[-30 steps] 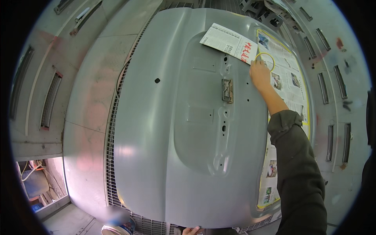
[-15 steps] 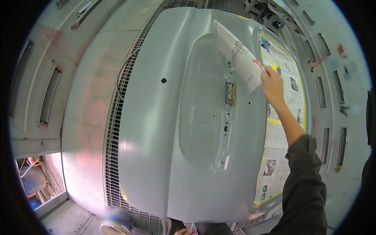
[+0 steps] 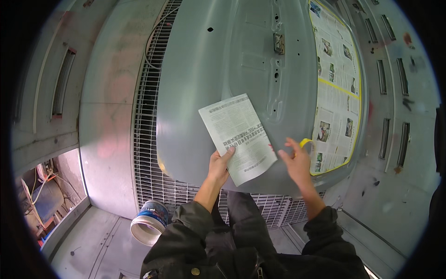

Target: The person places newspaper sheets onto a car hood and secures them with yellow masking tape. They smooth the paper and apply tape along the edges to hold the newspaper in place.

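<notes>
My left hand (image 3: pixel 218 167) grips the lower left edge of a folded newspaper sheet (image 3: pixel 237 130), thumb on top, above the near end of a grey car tailgate (image 3: pixel 195 93). Just off the sheet's right edge is my right hand (image 3: pixel 298 163), its thumb and forefinger apart. A roll of yellow masking tape (image 3: pixel 305 142) is held in that hand, partly hidden by the fingers. Newspaper (image 3: pixel 338 111) edged with yellow tape covers the tailgate's window area on the right.
A paint bucket (image 3: pixel 149 223) stands on the floor by my left leg. Metal floor grating (image 3: pixel 146 135) runs along the tailgate's left side and near end. A cable (image 3: pixel 149 46) lies over the grating. Slotted wall panels (image 3: pixel 385 93) rise at right.
The newspaper sheet has come from the far part of the tailgate to its near end, passing from my right hand into my left. My view has shifted nearer my body.
</notes>
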A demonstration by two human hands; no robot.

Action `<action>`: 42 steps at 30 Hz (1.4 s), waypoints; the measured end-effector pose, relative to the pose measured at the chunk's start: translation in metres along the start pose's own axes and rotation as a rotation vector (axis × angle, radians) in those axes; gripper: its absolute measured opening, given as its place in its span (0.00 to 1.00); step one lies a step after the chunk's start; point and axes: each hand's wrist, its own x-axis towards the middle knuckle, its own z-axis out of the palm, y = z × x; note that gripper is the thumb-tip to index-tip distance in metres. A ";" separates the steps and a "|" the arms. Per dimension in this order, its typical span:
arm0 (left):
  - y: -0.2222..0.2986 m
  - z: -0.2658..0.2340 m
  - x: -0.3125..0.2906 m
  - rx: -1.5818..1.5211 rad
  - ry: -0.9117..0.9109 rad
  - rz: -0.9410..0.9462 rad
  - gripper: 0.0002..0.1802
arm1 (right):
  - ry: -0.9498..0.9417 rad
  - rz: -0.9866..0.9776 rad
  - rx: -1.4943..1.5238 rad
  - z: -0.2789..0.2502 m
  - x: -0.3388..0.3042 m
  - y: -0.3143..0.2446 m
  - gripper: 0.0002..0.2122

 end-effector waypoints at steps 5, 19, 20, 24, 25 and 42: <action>-0.016 -0.005 -0.013 -0.065 -0.070 -0.086 0.22 | 0.001 -0.188 -0.116 0.062 -0.024 -0.047 0.29; -0.025 -0.005 -0.019 0.122 0.018 -0.042 0.38 | 0.147 -0.128 -0.042 0.084 -0.020 -0.050 0.14; -0.027 -0.006 -0.017 0.137 -0.013 -0.048 0.39 | 0.125 -0.055 0.034 0.083 -0.019 -0.049 0.14; -0.033 -0.014 -0.013 0.182 0.019 -0.072 0.35 | 0.028 -0.011 0.195 0.077 -0.009 -0.034 0.12; -0.034 -0.015 -0.014 0.239 0.021 -0.039 0.33 | 0.017 -0.011 0.186 0.074 -0.006 -0.029 0.11; 0.061 0.017 0.092 0.336 -0.007 0.131 0.20 | 0.532 -0.156 1.089 -0.166 0.009 -0.054 0.13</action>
